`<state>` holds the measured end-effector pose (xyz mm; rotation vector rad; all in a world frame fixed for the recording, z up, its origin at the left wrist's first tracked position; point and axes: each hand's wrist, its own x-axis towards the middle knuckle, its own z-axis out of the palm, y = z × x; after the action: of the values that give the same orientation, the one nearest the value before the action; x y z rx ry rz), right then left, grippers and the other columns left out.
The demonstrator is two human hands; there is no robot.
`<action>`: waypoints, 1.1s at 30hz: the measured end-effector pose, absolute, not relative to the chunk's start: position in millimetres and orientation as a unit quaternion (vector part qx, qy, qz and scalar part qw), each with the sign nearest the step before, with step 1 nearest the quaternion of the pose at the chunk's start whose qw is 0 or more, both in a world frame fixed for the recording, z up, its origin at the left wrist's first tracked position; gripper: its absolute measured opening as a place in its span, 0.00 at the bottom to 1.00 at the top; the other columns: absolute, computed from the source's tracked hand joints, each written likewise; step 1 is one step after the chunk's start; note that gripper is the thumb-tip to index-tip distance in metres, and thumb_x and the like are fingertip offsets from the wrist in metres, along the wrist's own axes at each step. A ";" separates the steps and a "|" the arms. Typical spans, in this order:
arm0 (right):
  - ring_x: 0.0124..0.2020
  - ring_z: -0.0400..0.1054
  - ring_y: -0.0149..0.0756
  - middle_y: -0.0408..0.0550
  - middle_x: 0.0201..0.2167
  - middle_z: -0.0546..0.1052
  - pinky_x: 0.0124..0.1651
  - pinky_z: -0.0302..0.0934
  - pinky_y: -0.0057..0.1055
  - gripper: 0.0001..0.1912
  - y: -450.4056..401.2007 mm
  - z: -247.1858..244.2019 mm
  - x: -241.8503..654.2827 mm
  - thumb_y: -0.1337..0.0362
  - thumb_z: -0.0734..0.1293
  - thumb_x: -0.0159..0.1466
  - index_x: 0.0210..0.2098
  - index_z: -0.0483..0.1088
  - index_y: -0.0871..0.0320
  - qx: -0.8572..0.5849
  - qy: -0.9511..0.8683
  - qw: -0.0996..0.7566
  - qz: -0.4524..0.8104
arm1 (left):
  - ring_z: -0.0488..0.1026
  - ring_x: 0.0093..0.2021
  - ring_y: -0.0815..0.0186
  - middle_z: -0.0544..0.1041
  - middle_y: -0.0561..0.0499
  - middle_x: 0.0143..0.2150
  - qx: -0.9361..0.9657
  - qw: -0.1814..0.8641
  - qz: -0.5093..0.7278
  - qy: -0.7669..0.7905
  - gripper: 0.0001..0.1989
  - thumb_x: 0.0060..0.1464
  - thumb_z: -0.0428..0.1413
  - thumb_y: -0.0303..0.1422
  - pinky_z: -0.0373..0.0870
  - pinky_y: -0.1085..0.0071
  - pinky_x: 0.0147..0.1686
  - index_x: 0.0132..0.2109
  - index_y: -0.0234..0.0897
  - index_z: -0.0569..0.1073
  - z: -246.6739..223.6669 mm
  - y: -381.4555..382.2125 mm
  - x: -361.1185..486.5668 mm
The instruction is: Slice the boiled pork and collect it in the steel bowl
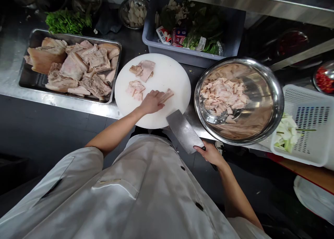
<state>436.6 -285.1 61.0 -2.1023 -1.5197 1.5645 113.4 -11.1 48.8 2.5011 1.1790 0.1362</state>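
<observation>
On one board [172, 70] | two meat clumps [146, 70], one strip [167, 95] | left hand [151, 102] pinching strip | right hand [212, 153] gripping one cleaver [184, 130]

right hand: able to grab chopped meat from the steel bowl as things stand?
Probably not without putting down the cleaver that the right hand grips. Otherwise the way looks free: the steel bowl is close by and open-topped, the chopped meat uncovered.

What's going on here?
The left hand is on a strip of meat on a round white cutting board. The right hand grips a cleaver, blade by the board's near edge. Two other portions lie farther left. Small chopped pieces sit in the steel bowl at right, larger slabs in the metal tray at left.
</observation>
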 end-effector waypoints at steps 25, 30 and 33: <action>0.22 0.72 0.40 0.39 0.19 0.73 0.37 0.65 0.35 0.12 -217.5 62.1 304.6 0.52 0.65 0.71 0.39 0.69 0.54 -0.714 -0.486 0.086 0.497 | 0.76 0.51 0.59 0.82 0.43 0.49 0.873 0.206 0.239 0.373 0.15 0.72 0.49 0.36 0.78 0.56 0.52 0.50 0.41 0.81 5.3 -72.2 23.7; 0.30 0.76 0.44 0.45 0.24 0.77 0.38 0.65 0.35 0.12 -214.6 60.9 301.0 0.53 0.66 0.71 0.42 0.71 0.55 -0.713 -0.504 0.058 0.484 | 0.77 0.51 0.59 0.83 0.43 0.48 0.869 0.226 0.220 0.381 0.17 0.72 0.48 0.38 0.78 0.55 0.53 0.51 0.42 0.81 6.6 -72.0 24.3; 0.29 0.76 0.44 0.46 0.24 0.77 0.36 0.65 0.35 0.15 -200.2 59.4 290.4 0.50 0.65 0.72 0.42 0.71 0.56 -0.729 -0.481 0.058 0.483 | 0.76 0.52 0.59 0.83 0.43 0.49 0.871 0.221 0.216 0.382 0.18 0.73 0.47 0.38 0.78 0.54 0.54 0.51 0.41 0.81 7.5 -72.5 24.9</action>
<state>290.4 -200.2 59.4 -2.2091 -1.4573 1.4649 24.9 -72.5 7.5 2.4072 1.0563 0.5958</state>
